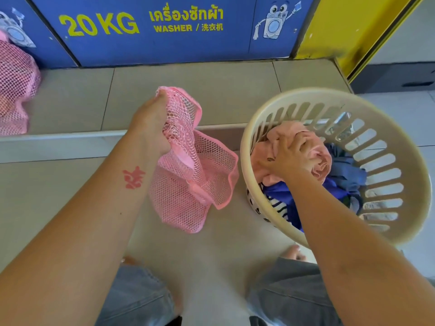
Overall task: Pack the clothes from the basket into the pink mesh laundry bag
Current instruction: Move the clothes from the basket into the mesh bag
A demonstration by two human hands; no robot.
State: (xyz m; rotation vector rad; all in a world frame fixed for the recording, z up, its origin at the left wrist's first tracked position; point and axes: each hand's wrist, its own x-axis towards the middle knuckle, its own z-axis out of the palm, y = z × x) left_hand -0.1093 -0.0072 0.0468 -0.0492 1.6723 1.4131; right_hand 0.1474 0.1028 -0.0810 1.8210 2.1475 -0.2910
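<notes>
Left grip (150, 123) clenches bag (195, 182) by a bunched edge, above the floor (211, 255). Right grip (289, 154) clutches peach garment (294, 130) inside basket (376, 161). Advised: spread the bag's opening wide before lifting clothing across.

The basket (246, 142) is walled all round and open only at the top, where the right hand (288, 156), gripping a pink garment (292, 130), fills the left half. Just left of the basket hangs the pink mesh bag (188, 184), a thin gap between. Beyond the basket, open floor (223, 95) runs to the blue washer panel (164, 48).
</notes>
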